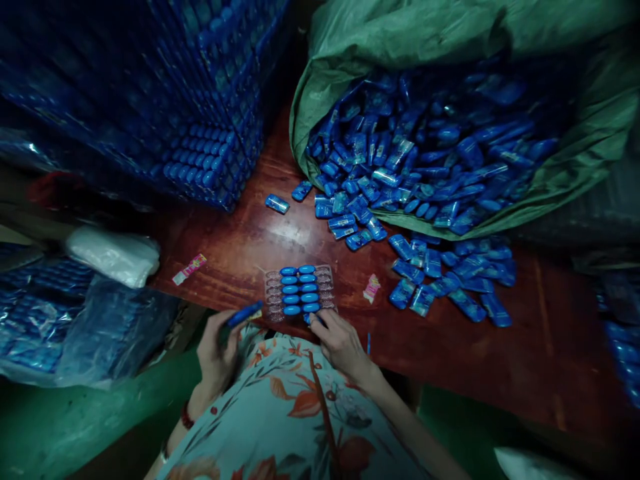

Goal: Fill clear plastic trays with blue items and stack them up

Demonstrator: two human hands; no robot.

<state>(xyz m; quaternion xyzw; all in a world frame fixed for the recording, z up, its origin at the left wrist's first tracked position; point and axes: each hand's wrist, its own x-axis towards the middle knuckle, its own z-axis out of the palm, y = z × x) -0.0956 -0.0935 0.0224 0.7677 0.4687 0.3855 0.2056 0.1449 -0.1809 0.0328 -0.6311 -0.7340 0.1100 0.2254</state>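
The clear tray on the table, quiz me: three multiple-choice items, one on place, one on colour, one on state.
1. Where does the clear tray sit?
A. on the wooden table, near the person
B. inside the green sack
C. on the floor

2. What colour are the capsule-shaped pieces in it?
A. red
B. blue
C. white

3. What is the left hand doing?
A. lying flat and empty
B. gripping the sack
C. holding a blue piece

Answers: A, the tray lies at the table's near edge; B, all are blue; C, its fingers close on one piece.

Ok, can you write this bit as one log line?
left hand: holds blue piece | right hand: fingers at clear tray, partly filled | loose blue packets on wooden table
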